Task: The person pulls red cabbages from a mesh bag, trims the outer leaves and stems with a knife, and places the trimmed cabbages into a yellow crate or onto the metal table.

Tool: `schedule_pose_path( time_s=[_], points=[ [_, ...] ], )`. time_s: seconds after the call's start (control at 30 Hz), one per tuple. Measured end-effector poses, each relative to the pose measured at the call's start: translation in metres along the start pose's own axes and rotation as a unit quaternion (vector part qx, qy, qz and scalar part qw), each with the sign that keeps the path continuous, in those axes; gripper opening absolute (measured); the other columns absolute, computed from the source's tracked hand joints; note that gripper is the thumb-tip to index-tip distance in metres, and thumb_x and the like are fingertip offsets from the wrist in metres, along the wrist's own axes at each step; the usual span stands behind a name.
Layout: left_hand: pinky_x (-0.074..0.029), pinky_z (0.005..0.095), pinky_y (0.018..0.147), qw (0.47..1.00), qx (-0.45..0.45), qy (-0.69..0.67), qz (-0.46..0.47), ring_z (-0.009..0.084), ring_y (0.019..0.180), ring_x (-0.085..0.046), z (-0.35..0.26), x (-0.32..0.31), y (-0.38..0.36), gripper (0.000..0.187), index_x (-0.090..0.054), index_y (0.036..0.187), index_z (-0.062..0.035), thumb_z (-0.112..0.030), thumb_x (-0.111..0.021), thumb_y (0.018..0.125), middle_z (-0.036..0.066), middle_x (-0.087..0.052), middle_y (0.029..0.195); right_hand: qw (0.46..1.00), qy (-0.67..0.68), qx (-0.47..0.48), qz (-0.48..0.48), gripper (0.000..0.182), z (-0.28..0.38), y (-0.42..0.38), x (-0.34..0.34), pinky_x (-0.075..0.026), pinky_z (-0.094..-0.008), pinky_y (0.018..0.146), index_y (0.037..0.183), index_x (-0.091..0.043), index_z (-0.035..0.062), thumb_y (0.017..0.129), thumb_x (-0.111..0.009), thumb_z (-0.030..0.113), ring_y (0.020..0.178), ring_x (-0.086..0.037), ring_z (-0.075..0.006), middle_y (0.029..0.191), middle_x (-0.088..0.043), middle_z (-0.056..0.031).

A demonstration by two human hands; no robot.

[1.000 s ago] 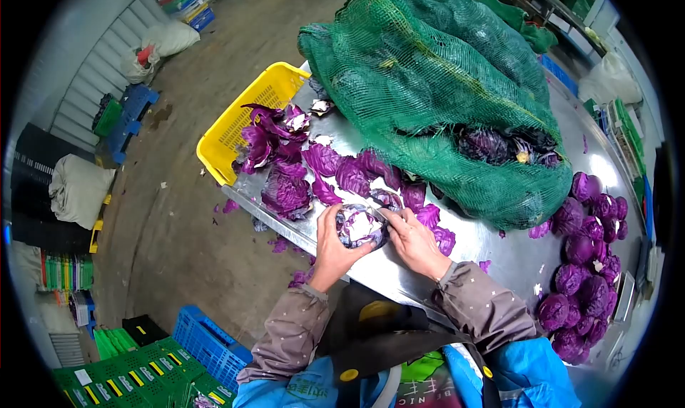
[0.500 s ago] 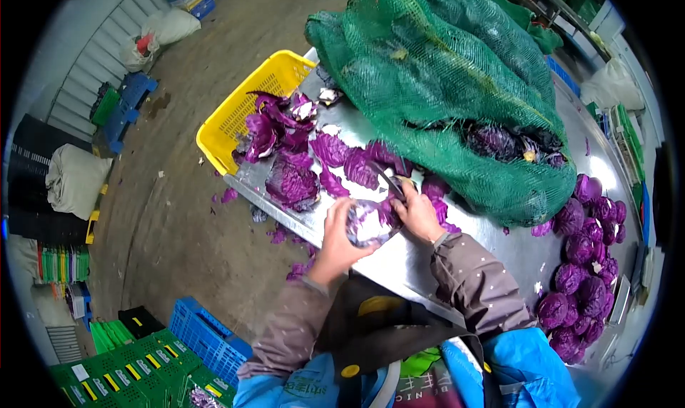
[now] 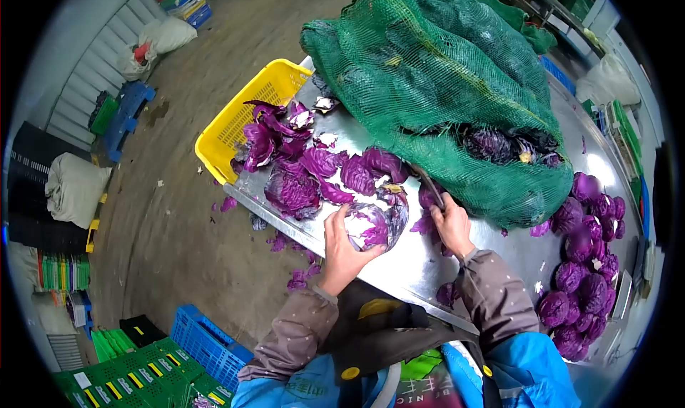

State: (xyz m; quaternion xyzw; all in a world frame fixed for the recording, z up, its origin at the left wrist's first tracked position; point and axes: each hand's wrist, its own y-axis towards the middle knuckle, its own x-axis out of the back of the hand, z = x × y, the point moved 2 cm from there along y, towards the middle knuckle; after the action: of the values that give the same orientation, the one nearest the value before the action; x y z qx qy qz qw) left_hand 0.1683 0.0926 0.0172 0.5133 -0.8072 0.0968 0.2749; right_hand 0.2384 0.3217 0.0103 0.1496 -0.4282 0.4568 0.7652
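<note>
My left hand [image 3: 344,249] is wrapped round a red cabbage [image 3: 376,227] near the table's front edge, its pale underside and purple leaves showing. My right hand [image 3: 454,226] grips a knife [image 3: 427,182] to the right of the cabbage, with the blade pointing up and left, apart from it. Loose purple leaves [image 3: 357,174] lie behind the cabbage. A big green mesh sack [image 3: 435,87] rests on the metal table [image 3: 399,265], and dark cabbages [image 3: 492,142] show at its opening.
A yellow basket [image 3: 214,132] stands at the table's left edge beside a heap of leaves. Trimmed cabbages [image 3: 569,274] are grouped at the right. Leaf scraps [image 3: 298,278] lie on the floor. Blue crates [image 3: 207,344] and green crates [image 3: 128,376] stand at lower left.
My right hand has drawn the knife away from the cabbage, to the right. The cabbage has turned slightly in my left hand, and an outer leaf now stands away from its far side.
</note>
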Motion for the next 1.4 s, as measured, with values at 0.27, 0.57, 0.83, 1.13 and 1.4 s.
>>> schedule_pose_path(
  time_s=[0.27,0.57,0.83,1.13,1.4],
  points=[
    [-0.035,0.0465,0.096,0.995,-0.04,0.074,-0.046,0.0393,0.112,-0.039,-0.012,-0.016,-0.003,0.104,-0.027,0.131,0.0064,-0.026,-0.085,0.051,0.023,-0.038,0.121,0.979,-0.073,0.183,0.056,0.037,0.09,-0.035,-0.006,-0.05,-0.0424,0.054,0.128,-0.051,0.0257,0.092,-0.047,0.027,0.063,-0.062,-0.0328,0.104,-0.055,-0.0185],
    [-0.035,0.0472,0.095,0.992,-0.065,0.107,-0.034,0.0408,0.111,-0.038,-0.029,-0.028,0.002,0.094,-0.034,0.126,0.0057,-0.024,-0.085,0.053,0.022,-0.037,0.126,0.979,-0.133,0.156,0.021,0.028,0.063,-0.004,-0.021,-0.049,-0.0463,0.055,0.115,-0.055,0.015,0.09,-0.047,0.024,0.064,-0.062,-0.0362,0.084,-0.062,-0.0183],
    [-0.03,0.046,0.104,0.984,-0.128,-0.001,0.125,0.0393,0.12,-0.035,-0.004,0.006,0.012,0.097,-0.032,0.132,-0.0033,-0.024,-0.085,0.054,0.022,-0.033,0.128,0.983,0.161,0.053,0.071,0.026,0.019,-0.01,-0.033,-0.046,-0.046,0.069,0.108,-0.051,0.0046,0.087,-0.055,0.02,0.08,-0.061,-0.0405,0.083,-0.063,-0.0218],
    [-0.038,0.0435,0.094,1.0,-0.004,-0.014,0.016,0.0364,0.11,-0.043,-0.006,-0.012,0.004,0.089,-0.032,0.125,0.0025,-0.026,-0.083,0.057,0.021,-0.042,0.112,0.996,-0.068,0.033,0.042,0.031,-0.003,-0.029,-0.013,-0.047,-0.0476,0.062,0.115,-0.054,0.0157,0.088,-0.055,0.03,0.074,-0.063,-0.0367,0.077,-0.065,-0.0182],
    [-0.039,0.046,0.092,0.999,-0.023,0.042,0.003,0.0382,0.109,-0.044,-0.008,-0.03,0.013,0.088,-0.035,0.124,0.0047,-0.029,-0.082,0.057,0.022,-0.044,0.116,0.978,-0.035,0.201,0.031,0.041,0.066,-0.046,-0.002,-0.051,-0.0412,0.055,0.129,-0.05,0.0264,0.088,-0.052,0.019,0.07,-0.062,-0.0317,0.099,-0.055,-0.0154]
  ],
)
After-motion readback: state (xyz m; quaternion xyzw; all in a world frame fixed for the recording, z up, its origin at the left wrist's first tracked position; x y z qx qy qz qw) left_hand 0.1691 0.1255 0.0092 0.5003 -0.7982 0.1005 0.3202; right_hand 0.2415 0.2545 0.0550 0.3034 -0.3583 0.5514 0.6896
